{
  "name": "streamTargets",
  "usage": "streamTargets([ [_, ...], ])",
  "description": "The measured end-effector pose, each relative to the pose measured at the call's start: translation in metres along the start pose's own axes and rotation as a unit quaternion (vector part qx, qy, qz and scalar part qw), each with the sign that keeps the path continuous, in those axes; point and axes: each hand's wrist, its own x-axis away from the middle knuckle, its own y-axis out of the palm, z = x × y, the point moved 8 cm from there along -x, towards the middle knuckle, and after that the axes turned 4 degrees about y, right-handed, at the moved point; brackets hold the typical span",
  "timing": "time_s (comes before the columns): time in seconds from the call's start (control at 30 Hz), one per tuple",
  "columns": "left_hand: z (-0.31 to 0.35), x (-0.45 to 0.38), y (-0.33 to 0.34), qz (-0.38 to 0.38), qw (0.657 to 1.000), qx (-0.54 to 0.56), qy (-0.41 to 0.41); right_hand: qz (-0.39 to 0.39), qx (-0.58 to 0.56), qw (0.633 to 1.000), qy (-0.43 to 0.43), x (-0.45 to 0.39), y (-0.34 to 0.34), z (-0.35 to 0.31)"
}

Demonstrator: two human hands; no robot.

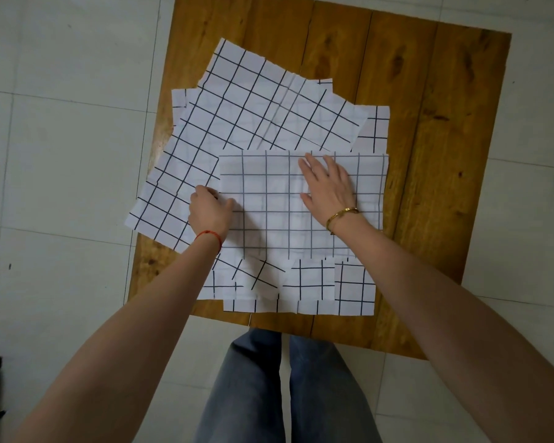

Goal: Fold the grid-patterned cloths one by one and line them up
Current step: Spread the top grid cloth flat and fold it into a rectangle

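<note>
Several white cloths with black grid lines lie overlapping on a wooden table (429, 91). The topmost cloth (269, 225) lies folded over, its fainter grey-lined back side facing up, squared to the table's near edge. My right hand (328, 183) lies flat on it with the fingers spread, pressing near its far edge. My left hand (210, 211) pinches that cloth's left edge with curled fingers. Under it, a large cloth (179, 174) lies skewed to the left, and another (269, 100) is spread toward the far left.
Parts of more grid cloths (317, 282) stick out along the table's near edge, and one corner (376, 126) shows at the right. The right half of the table is bare wood. Pale tiled floor (61, 155) surrounds the table. My legs stand at its near edge.
</note>
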Motion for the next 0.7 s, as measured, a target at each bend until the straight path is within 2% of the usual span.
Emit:
streamTargets([
  [0.1,-0.002,0.000,0.002,-0.022,1.000,0.008,-0.010,-0.010,0.005,1.000,0.003,-0.001,0.003,0.000],
  [0.3,-0.001,0.003,0.001,-0.041,0.994,0.100,-0.021,-0.009,0.016,1.000,0.007,0.001,0.003,-0.003],
  [0.7,0.031,0.021,-0.017,-0.122,0.963,0.205,0.128,0.002,-0.004,1.000,0.028,0.012,0.001,-0.009],
])
